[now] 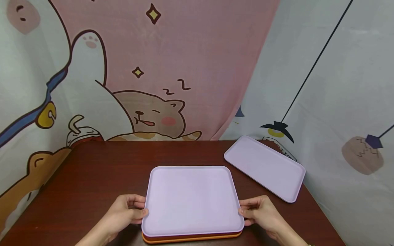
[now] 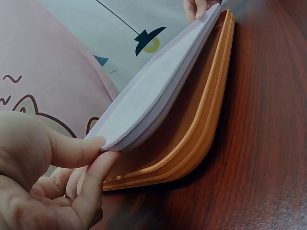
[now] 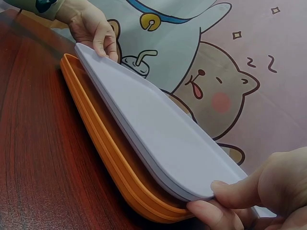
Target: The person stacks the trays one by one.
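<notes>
Both hands (image 1: 123,212) (image 1: 263,213) in pinches across opposite sides of the near lilac tray (image 1: 192,201), thumbs uppermost, other fingertips perhaps beneath.

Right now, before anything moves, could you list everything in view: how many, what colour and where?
Front lilac tray: at least one (layered edges hide the count), lilac, held over the orange tray.
Orange tray: at least one (also layered), orange, on the table.
Far lilac tray: one, lilac, right rear of the table.
Table: one, dark red-brown, below the trays.
Printed backdrop: count unclear, pink and pale grey with cartoon animals, behind the table.
Left hand: one, bare, pinching the front tray's left edge.
Right hand: one, bare, pinching its right edge.
</notes>
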A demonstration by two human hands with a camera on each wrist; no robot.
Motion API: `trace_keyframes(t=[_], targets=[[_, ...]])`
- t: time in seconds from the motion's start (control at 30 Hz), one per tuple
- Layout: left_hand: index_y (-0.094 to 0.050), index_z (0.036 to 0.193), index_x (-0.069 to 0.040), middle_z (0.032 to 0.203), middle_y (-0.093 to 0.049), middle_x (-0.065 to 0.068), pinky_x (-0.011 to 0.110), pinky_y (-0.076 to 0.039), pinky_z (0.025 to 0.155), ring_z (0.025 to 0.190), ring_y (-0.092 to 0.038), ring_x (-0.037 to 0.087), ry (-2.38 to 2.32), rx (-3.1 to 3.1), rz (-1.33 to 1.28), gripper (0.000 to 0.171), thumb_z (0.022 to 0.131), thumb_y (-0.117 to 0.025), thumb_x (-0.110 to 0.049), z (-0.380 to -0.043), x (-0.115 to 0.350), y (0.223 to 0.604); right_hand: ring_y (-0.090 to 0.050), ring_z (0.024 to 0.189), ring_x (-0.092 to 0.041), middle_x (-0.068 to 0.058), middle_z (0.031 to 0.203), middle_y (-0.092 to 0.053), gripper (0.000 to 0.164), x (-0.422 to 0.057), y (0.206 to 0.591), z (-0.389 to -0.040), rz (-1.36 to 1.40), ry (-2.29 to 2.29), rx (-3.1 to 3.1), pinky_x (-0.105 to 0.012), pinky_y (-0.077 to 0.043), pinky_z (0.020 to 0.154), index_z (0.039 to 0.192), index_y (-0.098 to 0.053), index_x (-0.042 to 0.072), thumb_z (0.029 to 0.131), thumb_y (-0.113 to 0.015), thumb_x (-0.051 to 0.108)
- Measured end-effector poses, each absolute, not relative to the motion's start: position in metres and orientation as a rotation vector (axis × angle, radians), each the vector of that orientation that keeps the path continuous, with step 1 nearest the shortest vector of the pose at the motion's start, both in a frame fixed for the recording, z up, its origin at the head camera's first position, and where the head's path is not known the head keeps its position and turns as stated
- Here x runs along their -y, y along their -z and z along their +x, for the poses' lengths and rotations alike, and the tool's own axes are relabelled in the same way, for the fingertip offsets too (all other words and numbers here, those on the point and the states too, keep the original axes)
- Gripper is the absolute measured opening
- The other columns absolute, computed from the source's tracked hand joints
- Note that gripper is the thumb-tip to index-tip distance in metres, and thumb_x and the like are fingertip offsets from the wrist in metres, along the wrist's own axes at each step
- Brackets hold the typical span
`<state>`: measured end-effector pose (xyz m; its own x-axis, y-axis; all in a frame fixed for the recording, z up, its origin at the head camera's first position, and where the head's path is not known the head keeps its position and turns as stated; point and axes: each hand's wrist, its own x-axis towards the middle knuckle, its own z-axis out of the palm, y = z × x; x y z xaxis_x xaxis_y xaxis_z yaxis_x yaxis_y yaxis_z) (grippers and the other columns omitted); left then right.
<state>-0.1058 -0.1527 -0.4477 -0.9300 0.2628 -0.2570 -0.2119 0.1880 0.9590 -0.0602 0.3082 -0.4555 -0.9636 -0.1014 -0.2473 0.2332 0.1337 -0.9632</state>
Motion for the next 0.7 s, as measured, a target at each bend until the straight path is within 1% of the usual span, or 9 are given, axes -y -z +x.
trace_keyframes(t=[0.5,0.7], targets=[[-0.060,0.122,0.017,0.104,-0.064,0.017,0.042,-0.064,0.072,0.086,-0.068,0.025,-1.783,-2.106,0.044,0.040,0.089,-0.078,0.004,-0.1051,0.1530,0.4518,-0.071,0.081,-0.016,-0.015,0.101,-0.076,0.037,-0.3073,0.4565,-0.0604,0.123,1.920,-2.143,-0.038,-0.064,0.066,0.124,-0.066,-0.021,0.092,-0.077,-0.006],[-0.060,0.121,0.017,0.104,-0.064,0.017,0.041,-0.064,0.072,0.086,-0.068,0.025,-1.783,-2.100,0.042,0.040,0.088,-0.079,0.004,-0.1046,0.1528,0.4528,-0.071,0.082,-0.018,-0.016,0.102,-0.076,0.037,-0.3076,0.4578,-0.0603,0.124,1.915,-2.148,-0.039,-0.065,0.067,0.124,-0.065,-0.021,0.092,-0.076,-0.007]])
